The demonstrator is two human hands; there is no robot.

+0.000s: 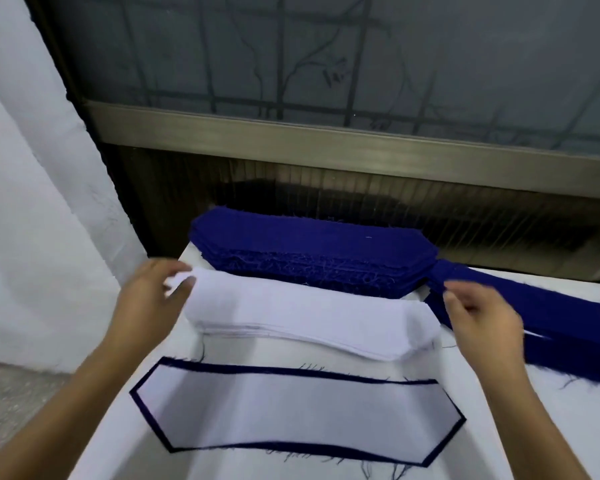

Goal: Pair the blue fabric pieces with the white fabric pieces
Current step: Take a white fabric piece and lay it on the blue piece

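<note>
white stack (326,327) lies just before the blue stack (309,247) on the surface (343,362), with one finished pair (298,410) nearest. left grip (153,292) pinches the top white piece (291,299) by its end, likely to peel it free; right grip (478,313) hovers curled by the blue stack, its hold too blurred to tell.

Soft even light, faint shadows, wide-angle bowing at the edges, blur on left hand (146,299) and right hand (482,320)

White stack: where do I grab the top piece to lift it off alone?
Take the top white piece at its narrow left tip, coming from the left. That end looks raised off the white stack, and the left hand is right at it. Pinch one layer only, since the edges below lie tightly packed.
</note>
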